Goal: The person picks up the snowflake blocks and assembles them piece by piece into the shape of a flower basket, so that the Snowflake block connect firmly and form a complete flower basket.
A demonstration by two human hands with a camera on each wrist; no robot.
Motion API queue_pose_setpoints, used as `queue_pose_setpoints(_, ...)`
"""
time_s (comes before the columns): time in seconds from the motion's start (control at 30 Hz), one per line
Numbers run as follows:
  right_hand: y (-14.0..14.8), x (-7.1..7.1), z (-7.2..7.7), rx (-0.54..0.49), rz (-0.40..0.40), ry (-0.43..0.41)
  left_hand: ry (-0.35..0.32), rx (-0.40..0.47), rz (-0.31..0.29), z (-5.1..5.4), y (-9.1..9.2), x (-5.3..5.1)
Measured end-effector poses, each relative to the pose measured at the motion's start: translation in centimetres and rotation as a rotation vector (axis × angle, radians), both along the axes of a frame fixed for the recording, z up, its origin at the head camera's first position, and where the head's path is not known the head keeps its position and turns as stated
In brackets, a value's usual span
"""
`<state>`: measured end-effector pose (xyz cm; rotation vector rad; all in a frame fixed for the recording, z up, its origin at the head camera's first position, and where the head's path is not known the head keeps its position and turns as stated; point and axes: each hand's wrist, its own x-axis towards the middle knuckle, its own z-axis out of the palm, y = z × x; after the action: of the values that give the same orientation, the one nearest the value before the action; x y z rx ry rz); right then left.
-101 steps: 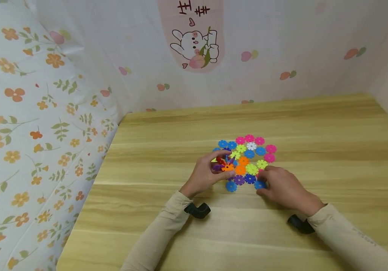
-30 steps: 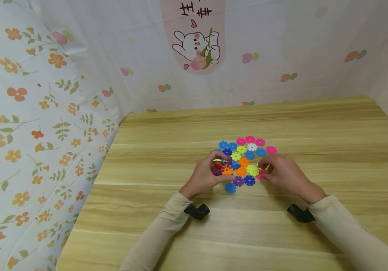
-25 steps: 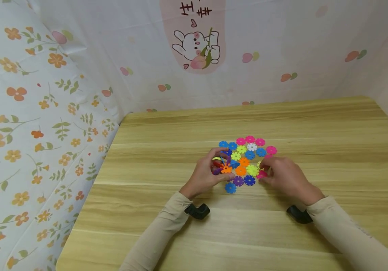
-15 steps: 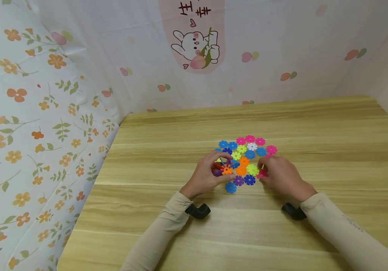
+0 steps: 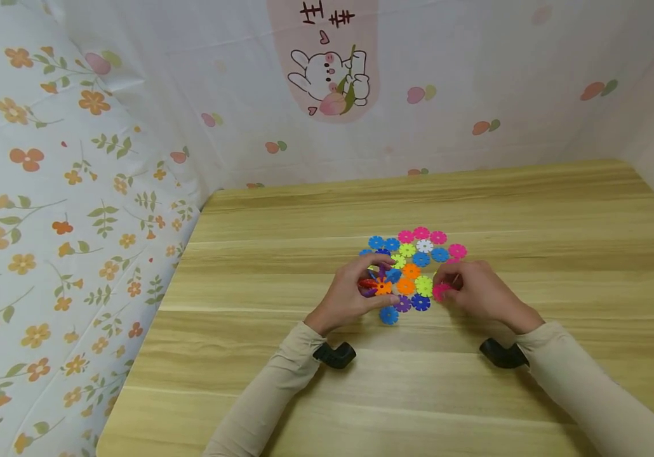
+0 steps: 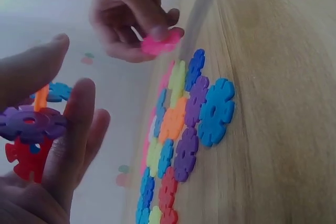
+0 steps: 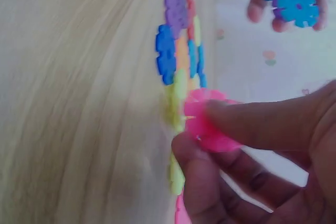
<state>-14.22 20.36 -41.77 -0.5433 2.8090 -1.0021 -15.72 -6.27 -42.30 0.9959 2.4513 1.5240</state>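
Note:
My left hand (image 5: 345, 293) holds up a cluster of interlocked, notched plastic flower discs. An orange disc (image 5: 383, 287) faces the head camera; a purple disc (image 6: 16, 125), a red disc (image 6: 30, 160) and a light blue disc (image 7: 302, 10) also belong to it. My right hand (image 5: 484, 295) pinches a single pink disc (image 7: 195, 129) between thumb and fingers, clear of the tabletop in the left wrist view. Between the hands lie loose discs, among them a yellow-green one (image 5: 423, 285), an orange one (image 5: 406, 285) and a dark blue one (image 5: 421, 302).
The loose discs lie flat and close together on a wood-grain table (image 5: 281, 254). Pink discs (image 5: 421, 233) and a white disc (image 5: 424, 245) are at the far side, and a blue disc (image 5: 388, 315) is nearest the front. A printed curtain (image 5: 475, 76) hangs behind the table.
The right hand has moved off the lower right spot, where a blue disc no longer lies. It has since picked up a pink disc. The left hand still holds the cluster in nearly the same place.

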Motion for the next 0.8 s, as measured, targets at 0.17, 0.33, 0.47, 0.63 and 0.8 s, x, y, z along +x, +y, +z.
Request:
queue_pose_setpoints(0.17, -0.1, 0.1, 0.5, -0.073, -0.018, -0.001, 0.008, -0.091, -0.016, 0.2, 0.0, 0.1)
queue_pose_setpoints(0.33, -0.5, 0.4, 1.1, -0.129, -0.042, -0.028, -0.123, -0.14, -0.051, 0.5, 0.0, 0.4)
queue_pose_setpoints(0.47, -1.2, 0.7, 1.5, -0.199, -0.056, -0.004, -0.162, -0.169, -0.036, 0.7, 0.0, 0.5)
queue_pose_setpoints(0.63, -2.3, 0.9, 1.4, -0.266, -0.051, 0.115, -0.13, -0.167, -0.011, 0.8, 0.3, 0.4)
queue_pose_setpoints(0.8, -3.2, 1.0, 1.0, -0.326, -0.047, 0.197, -0.121, -0.143, -0.027, 0.8, 0.4, 0.3)
